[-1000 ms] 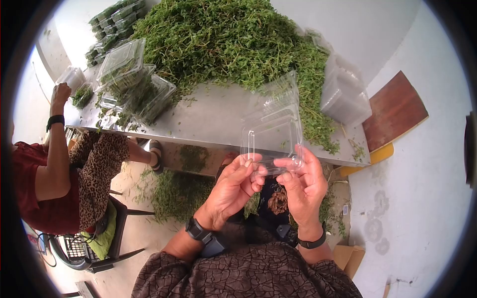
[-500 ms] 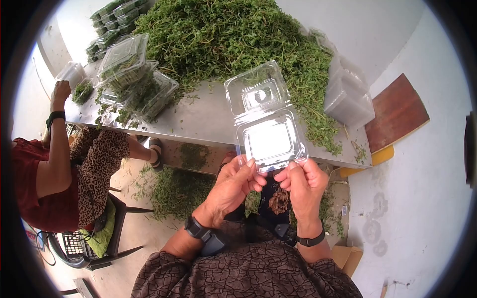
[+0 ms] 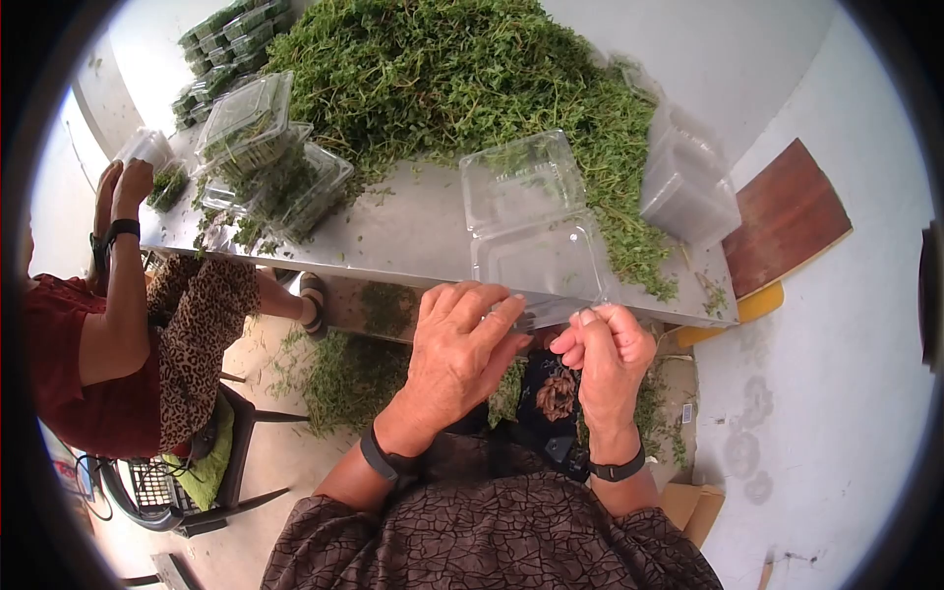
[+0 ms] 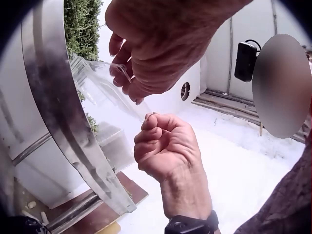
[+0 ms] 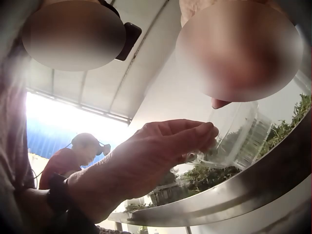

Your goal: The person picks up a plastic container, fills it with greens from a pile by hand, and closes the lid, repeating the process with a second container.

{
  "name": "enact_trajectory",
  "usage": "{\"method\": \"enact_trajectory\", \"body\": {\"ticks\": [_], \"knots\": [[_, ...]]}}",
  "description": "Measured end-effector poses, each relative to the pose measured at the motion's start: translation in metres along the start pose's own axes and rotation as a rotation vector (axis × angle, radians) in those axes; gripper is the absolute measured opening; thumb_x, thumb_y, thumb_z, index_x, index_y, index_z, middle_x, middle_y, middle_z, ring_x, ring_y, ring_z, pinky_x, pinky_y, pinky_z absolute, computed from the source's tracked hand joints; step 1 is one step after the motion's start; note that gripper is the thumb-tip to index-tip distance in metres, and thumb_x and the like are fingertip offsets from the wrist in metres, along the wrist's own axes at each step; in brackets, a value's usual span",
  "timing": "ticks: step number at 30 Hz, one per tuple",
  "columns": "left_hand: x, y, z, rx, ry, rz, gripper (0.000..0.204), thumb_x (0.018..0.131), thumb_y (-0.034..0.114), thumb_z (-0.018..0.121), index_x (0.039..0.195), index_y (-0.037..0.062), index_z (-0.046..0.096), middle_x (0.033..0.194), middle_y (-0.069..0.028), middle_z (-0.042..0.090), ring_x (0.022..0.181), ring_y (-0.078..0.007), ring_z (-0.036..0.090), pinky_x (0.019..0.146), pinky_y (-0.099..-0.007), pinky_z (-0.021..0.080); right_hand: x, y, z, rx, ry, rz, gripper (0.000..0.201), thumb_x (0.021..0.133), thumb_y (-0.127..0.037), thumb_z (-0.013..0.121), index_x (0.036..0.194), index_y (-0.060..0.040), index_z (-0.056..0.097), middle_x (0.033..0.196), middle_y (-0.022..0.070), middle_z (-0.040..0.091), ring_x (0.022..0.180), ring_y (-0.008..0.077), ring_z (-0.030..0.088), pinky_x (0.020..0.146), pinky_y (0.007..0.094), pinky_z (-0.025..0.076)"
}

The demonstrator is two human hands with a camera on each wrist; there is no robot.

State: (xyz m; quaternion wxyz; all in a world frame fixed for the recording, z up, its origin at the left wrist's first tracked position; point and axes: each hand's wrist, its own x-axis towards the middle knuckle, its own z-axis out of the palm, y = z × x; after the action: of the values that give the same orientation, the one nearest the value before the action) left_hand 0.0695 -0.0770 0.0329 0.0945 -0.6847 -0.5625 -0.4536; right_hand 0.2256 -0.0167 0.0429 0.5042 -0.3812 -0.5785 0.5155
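Note:
An unfolded clear plastic box [image 3: 536,258], its lid half lying away from the body, extends over the table's front edge in the head view. My right hand [image 3: 612,369] pinches its near right corner between thumb and fingertips; the pinch also shows in the right wrist view, with the box [image 5: 239,141] beyond the fingertips. My left hand [image 3: 454,349], back upward, has its fingers bent over the near left corner. In the left wrist view the left fingers curl round the rim of the box [image 4: 105,87], above my right hand [image 4: 168,146].
A large heap of green stems [image 3: 442,79] covers the table's back. Filled boxes [image 3: 258,147] stand piled at left, smaller ones [image 3: 221,49] behind. Nested clear boxes [image 3: 688,182] stand at right. Another person [image 3: 118,334] sits at far left.
My left hand has turned from a thumb-up pinch to back upward over the corner. The box first tipped flatter, showing its inside. The other person has brought both hands together.

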Motion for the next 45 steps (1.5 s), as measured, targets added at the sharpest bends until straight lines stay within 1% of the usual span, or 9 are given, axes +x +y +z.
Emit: {"method": "enact_trajectory", "body": {"ticks": [3, 6, 8, 12, 14, 18, 24, 38, 45], "knots": [[-0.001, -0.002, 0.004, -0.036, -0.032, 0.024, 0.033, 0.067, 0.008, 0.077, 0.099, 0.0073, 0.066, 0.092, -0.004, 0.064, 0.085, -0.0251, 0.058, 0.079, -0.0383, 0.043, -0.002, -0.003, -0.002, 0.006, -0.002, -0.005, 0.015, 0.089, -0.004, 0.054, 0.076, 0.0014, 0.058, 0.062, 0.008, 0.064, 0.05, 0.0064, 0.053, 0.048, 0.0206, 0.043], [-0.001, 0.0, 0.004, -0.111, -0.063, -0.05, 0.024, 0.07, 0.006, 0.075, 0.092, 0.0068, 0.068, 0.09, -0.0045, 0.065, 0.085, -0.0246, 0.059, 0.08, -0.037, 0.043, -0.003, -0.005, -0.003, -0.038, -0.034, -0.027, 0.014, 0.091, -0.006, 0.055, 0.079, 0.0009, 0.058, 0.064, 0.0074, 0.065, 0.052, 0.0063, 0.054, 0.05, 0.0206, 0.044], [0.001, 0.003, 0.002, -0.231, -0.011, -0.179, 0.015, 0.073, 0.003, 0.072, 0.088, 0.0053, 0.068, 0.088, -0.0057, 0.066, 0.083, -0.0253, 0.06, 0.08, -0.036, 0.044, -0.002, -0.003, 0.0, -0.009, -0.074, -0.112, 0.013, 0.092, -0.008, 0.057, 0.084, 0.0011, 0.058, 0.071, 0.0065, 0.066, 0.058, 0.0057, 0.056, 0.054, 0.02, 0.045], [0.001, 0.0, 0.0, -0.374, -0.001, -0.234, 0.011, 0.078, 0.003, 0.069, 0.088, 0.0028, 0.067, 0.088, -0.0064, 0.067, 0.08, -0.0231, 0.061, 0.078, -0.0333, 0.046, -0.002, 0.007, 0.002, -0.072, -0.117, -0.156, 0.013, 0.091, -0.009, 0.061, 0.094, 0.0027, 0.057, 0.082, 0.0066, 0.067, 0.067, 0.005, 0.057, 0.06, 0.0199, 0.046], [0.001, 0.002, -0.002, -0.633, -0.016, -0.403, 0.009, 0.081, 0.004, 0.068, 0.089, 0.0004, 0.066, 0.087, -0.0065, 0.066, 0.079, -0.0193, 0.06, 0.076, -0.0308, 0.046, -0.002, 0.014, 0.005, -0.079, -0.117, -0.163, 0.015, 0.091, -0.01, 0.061, 0.098, 0.0032, 0.057, 0.083, 0.0069, 0.067, 0.069, 0.0052, 0.057, 0.061, 0.0201, 0.046], [0.0, 0.005, -0.002, -0.653, -0.004, -0.4, 0.008, 0.083, 0.004, 0.067, 0.089, -0.0006, 0.066, 0.087, -0.0065, 0.066, 0.081, -0.0171, 0.059, 0.075, -0.029, 0.046, -0.002, 0.011, 0.014, -0.026, -0.113, -0.206, 0.025, 0.091, -0.011, 0.062, 0.109, 0.0041, 0.056, 0.086, 0.0068, 0.065, 0.074, 0.0059, 0.055, 0.064, 0.0206, 0.045], [-0.004, 0.011, -0.004, -0.685, -0.038, -0.389, 0.012, 0.083, 0.004, 0.066, 0.094, -0.0003, 0.067, 0.087, -0.007, 0.065, 0.084, -0.0188, 0.059, 0.076, -0.0299, 0.047, -0.005, 0.012, 0.007, -0.068, -0.238, -0.144, 0.02, 0.093, -0.012, 0.06, 0.106, 0.004, 0.058, 0.086, 0.0053, 0.064, 0.076, 0.0077, 0.057, 0.067, 0.0224, 0.048], [0.001, 0.0, -0.002, -0.562, -0.046, -0.285, 0.014, 0.086, 0.0, 0.061, 0.098, -0.0005, 0.068, 0.076, -0.0071, 0.063, 0.071, -0.0187, 0.056, 0.064, -0.0306, 0.045, -0.003, 0.007, 0.014, -0.039, -0.202, -0.139, 0.015, 0.093, -0.009, 0.058, 0.1, 0.0042, 0.058, 0.084, 0.0052, 0.064, 0.072, 0.0084, 0.061, 0.063, 0.0222, 0.051], [-0.002, 0.0, 0.003, -0.595, -0.015, -0.27, 0.014, 0.083, 0.0, 0.064, 0.097, 0.0002, 0.067, 0.081, -0.0082, 0.065, 0.076, -0.0211, 0.06, 0.069, -0.0313, 0.048, -0.002, 0.016, 0.012, -0.027, -0.196, -0.108, 0.015, 0.093, -0.009, 0.06, 0.1, 0.004, 0.057, 0.081, 0.0038, 0.062, 0.071, 0.0062, 0.059, 0.063, 0.0203, 0.049]]}}
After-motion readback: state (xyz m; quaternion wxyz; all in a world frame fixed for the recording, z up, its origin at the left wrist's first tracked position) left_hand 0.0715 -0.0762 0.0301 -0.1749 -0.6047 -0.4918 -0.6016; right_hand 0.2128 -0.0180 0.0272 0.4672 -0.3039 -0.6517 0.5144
